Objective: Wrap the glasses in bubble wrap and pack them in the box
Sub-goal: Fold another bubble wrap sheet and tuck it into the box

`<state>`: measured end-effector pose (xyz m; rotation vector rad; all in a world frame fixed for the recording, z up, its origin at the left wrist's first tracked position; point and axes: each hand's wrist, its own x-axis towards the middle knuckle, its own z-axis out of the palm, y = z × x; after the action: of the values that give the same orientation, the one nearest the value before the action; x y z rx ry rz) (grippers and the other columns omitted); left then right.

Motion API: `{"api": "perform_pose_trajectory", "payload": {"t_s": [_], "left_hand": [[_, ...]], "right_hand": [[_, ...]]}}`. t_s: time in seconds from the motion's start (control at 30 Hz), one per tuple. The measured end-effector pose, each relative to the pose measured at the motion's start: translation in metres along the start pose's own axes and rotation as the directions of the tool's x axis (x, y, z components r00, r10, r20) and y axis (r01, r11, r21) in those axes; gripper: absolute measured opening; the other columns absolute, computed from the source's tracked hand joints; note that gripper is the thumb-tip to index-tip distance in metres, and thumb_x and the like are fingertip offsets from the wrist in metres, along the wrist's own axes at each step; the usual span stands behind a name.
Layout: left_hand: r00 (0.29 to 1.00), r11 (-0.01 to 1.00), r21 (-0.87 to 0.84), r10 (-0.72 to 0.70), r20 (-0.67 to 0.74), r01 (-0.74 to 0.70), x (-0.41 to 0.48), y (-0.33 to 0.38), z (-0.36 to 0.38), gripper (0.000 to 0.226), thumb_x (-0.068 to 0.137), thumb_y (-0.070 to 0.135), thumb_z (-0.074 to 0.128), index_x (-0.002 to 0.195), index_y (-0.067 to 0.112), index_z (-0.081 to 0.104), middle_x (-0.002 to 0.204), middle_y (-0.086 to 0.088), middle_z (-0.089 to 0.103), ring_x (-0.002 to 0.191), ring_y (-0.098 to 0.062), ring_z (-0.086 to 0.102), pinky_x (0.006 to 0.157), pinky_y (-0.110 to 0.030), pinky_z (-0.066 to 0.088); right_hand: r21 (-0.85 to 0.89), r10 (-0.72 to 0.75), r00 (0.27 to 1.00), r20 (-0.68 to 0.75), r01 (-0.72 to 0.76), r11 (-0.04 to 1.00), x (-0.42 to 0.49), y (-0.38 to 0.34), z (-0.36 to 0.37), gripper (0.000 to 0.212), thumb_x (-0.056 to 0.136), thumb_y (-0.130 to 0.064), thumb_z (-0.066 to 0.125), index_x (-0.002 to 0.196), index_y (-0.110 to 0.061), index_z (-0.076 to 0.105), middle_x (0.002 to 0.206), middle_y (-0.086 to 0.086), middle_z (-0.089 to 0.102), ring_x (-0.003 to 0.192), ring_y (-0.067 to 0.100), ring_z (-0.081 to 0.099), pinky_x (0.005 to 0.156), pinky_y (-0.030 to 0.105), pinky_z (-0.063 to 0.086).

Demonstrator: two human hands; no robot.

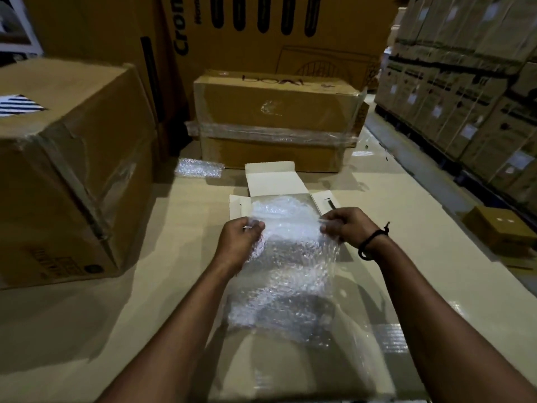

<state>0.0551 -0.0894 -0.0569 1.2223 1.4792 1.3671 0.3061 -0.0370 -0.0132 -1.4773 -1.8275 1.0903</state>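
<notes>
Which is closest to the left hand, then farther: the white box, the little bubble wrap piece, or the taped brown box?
1. white box, just ahead of the left hand.
2. little bubble wrap piece, farther back, leftward.
3. taped brown box, at the back.

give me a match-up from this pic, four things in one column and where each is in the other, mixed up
1 bubble wrap sheet
2 white box
3 loose bubble wrap piece
4 small brown box

a at the far right
b held by left hand and right hand
c open, just beyond the hands
d behind and left of the white box

Pairs: 1-b, 2-c, 3-d, 4-a
</notes>
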Motion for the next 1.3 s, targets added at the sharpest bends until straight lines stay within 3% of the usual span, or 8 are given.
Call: {"api": "perform_pose_trajectory", "payload": {"t_s": [0.1,0.2,0.43,0.57,0.7,0.8,1.17,1.3], "left_hand": [[0.990,0.984,0.156,0.106,-0.089,-0.091,0.014,-0.002,0.006,0.017,0.089,0.029,0.069,0.079,0.016,0.070,0.071,0.007,0.066,0.069,-0.013,0.060,0.068,-0.029,0.046],[0.963,0.874,0.479,0.191,-0.190,-0.079,0.033,-0.004,0.008,0.036,0.082,0.052,0.066,0.092,0.020,0.075,0.108,0.004,0.069,0.107,-0.023,0.058,0.092,-0.041,0.042],[0.989,0.668,0.740,0.142,-0.025,-0.078,0.077,0.001,0.027,0.026,0.092,0.042,0.061,0.109,0.025,0.070,0.144,0.006,0.050,0.135,-0.013,0.037,0.105,-0.039,0.015],[1.000,0.520,0.854,0.028,-0.010,-0.006,0.099,-0.001,0.032,0.030,0.097,0.043,0.052,0.118,0.025,0.064,0.157,0.001,0.032,0.147,-0.018,0.017,0.113,-0.049,0.006],[0.999,0.629,0.775,-0.032,-0.044,0.055,0.102,-0.006,0.035,0.013,0.095,0.037,0.057,0.094,0.026,0.063,0.126,0.004,0.060,0.130,-0.020,0.044,0.110,-0.050,0.011],[0.995,0.696,0.715,0.011,-0.100,0.064,0.094,-0.006,0.034,0.012,0.094,0.036,0.058,0.092,0.025,0.063,0.105,0.010,0.063,0.107,-0.015,0.053,0.104,-0.047,0.020],[0.995,0.663,0.748,0.048,-0.089,0.035,0.086,-0.008,0.017,0.015,0.091,0.040,0.062,0.093,0.027,0.069,0.095,0.010,0.068,0.098,-0.017,0.055,0.086,-0.037,0.023],[0.994,0.605,0.796,0.084,-0.071,0.005,0.090,-0.009,0.020,0.034,0.082,0.033,0.071,0.114,0.029,0.062,0.117,0.004,0.064,0.113,-0.022,0.054,0.093,-0.040,0.024]], "right_hand": [[0.048,-0.069,0.992,-0.105,0.075,0.996,0.024,-0.003,-0.002,0.007,0.085,-0.004,0.068,0.089,-0.009,0.066,0.068,0.002,0.063,0.049,-0.002,0.057,0.056,0.022,0.047],[-0.007,-0.142,0.978,-0.154,0.143,0.990,0.052,-0.005,-0.003,0.008,0.082,-0.006,0.071,0.089,-0.007,0.067,0.076,0.001,0.065,0.065,0.002,0.060,0.066,0.020,0.045],[-0.399,-0.159,0.987,-0.035,0.132,0.907,0.115,0.007,-0.011,0.011,0.082,-0.034,0.071,0.081,-0.032,0.060,0.109,0.003,0.064,0.106,0.025,0.055,0.087,0.034,0.045],[-0.502,-0.072,0.997,-0.025,0.050,0.864,0.134,0.012,-0.009,0.010,0.086,-0.035,0.066,0.090,-0.026,0.065,0.102,0.005,0.065,0.098,0.026,0.055,0.075,0.027,0.037],[-0.468,0.028,0.998,0.053,0.000,0.884,0.142,0.028,-0.007,0.014,0.090,-0.037,0.058,0.099,-0.026,0.059,0.107,0.008,0.064,0.087,0.025,0.050,0.072,0.027,0.033],[-0.470,-0.028,0.999,0.032,0.040,0.882,0.143,0.033,-0.005,0.019,0.089,-0.037,0.059,0.103,-0.025,0.062,0.110,0.009,0.064,0.097,0.028,0.055,0.073,0.029,0.034],[-0.624,-0.103,0.994,0.028,0.098,0.775,0.106,0.030,0.005,0.016,0.089,-0.038,0.059,0.096,-0.025,0.063,0.108,0.005,0.065,0.100,0.027,0.056,0.072,0.030,0.034],[-0.590,-0.177,0.984,-0.013,0.136,0.796,0.110,0.015,0.005,0.015,0.085,-0.036,0.066,0.092,-0.023,0.066,0.103,0.003,0.065,0.098,0.026,0.057,0.080,0.034,0.044]]}}
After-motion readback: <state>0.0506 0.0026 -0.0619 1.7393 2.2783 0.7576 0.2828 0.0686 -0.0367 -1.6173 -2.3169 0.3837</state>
